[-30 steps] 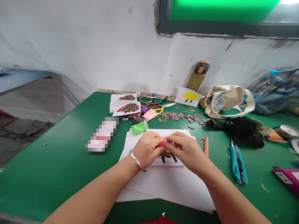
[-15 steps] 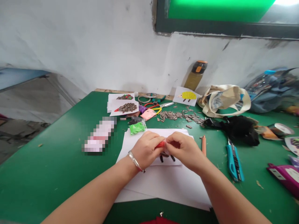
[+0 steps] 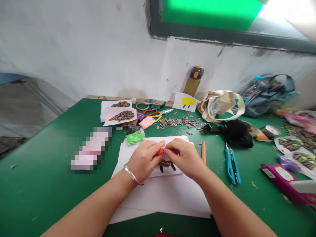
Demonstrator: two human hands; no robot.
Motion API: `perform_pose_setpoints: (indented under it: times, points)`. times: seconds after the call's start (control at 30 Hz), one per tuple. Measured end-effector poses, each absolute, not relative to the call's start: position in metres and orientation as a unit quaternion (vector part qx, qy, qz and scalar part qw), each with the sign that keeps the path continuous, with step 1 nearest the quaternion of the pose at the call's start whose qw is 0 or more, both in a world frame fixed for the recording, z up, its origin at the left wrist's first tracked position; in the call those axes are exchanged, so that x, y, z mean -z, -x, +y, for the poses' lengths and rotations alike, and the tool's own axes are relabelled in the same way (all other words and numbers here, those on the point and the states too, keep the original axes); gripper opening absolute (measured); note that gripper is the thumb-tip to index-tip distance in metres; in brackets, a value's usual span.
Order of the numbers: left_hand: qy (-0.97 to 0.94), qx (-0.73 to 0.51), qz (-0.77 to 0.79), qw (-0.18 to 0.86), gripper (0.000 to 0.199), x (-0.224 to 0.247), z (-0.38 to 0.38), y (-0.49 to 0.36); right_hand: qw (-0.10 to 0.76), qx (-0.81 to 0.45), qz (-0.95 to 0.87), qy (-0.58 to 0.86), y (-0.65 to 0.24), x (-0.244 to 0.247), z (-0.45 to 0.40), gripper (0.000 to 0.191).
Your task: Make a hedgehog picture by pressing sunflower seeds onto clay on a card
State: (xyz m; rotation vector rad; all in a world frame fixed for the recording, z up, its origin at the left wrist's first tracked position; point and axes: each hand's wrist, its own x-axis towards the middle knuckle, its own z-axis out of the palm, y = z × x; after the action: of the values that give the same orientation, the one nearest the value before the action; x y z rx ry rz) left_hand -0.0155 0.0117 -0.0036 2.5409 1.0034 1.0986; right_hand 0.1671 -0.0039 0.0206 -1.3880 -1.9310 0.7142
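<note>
Between both hands is a small clear bag of red clay (image 3: 160, 151). My left hand (image 3: 145, 158) is closed round its left side, and a silver bracelet circles that wrist. My right hand (image 3: 182, 155) pinches the clear plastic at the bag's right end. Beneath the hands lies a white card (image 3: 170, 172) with brown seeds and two black strips on it, partly hidden by the fingers. Larger white paper sheets (image 3: 172, 194) are under the card. A bag of green clay (image 3: 135, 137) rests at the sheets' upper left corner.
Sunflower seeds (image 3: 170, 122) lie beyond the paper, beside scissors (image 3: 165, 112) and a pink clay bag (image 3: 147, 122). Finished seed cards (image 3: 120, 116) are at the back left. To the right are an orange stick (image 3: 203, 152), a blue utility knife (image 3: 232, 164) and a black cloth (image 3: 238, 133).
The camera view has turned to the right, so more of the table's right side shows. Both hands stay together at the red clay bag, with little change in their grip.
</note>
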Motion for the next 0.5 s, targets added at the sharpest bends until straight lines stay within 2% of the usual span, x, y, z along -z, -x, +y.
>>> perform_pose_setpoints:
  times: [0.1,0.23,0.5]
  points:
    - [-0.860,-0.369,0.340,0.097,0.029,0.0022,0.0111,0.0148,0.354,-0.349,-0.671,0.550,-0.1673,-0.0154,-0.0024,0.011]
    - [-0.859,-0.361,0.348,0.102,0.025,0.0006,0.0115,0.0159,0.348,-0.478,-0.602,0.537,-0.1684,-0.0129,-0.0008,0.009]
    - [-0.865,-0.362,0.336,0.089,0.023,0.0008,0.0112,0.0155,0.313,-0.360,-0.691,0.543,-0.1686,-0.0182,-0.0022,0.013]
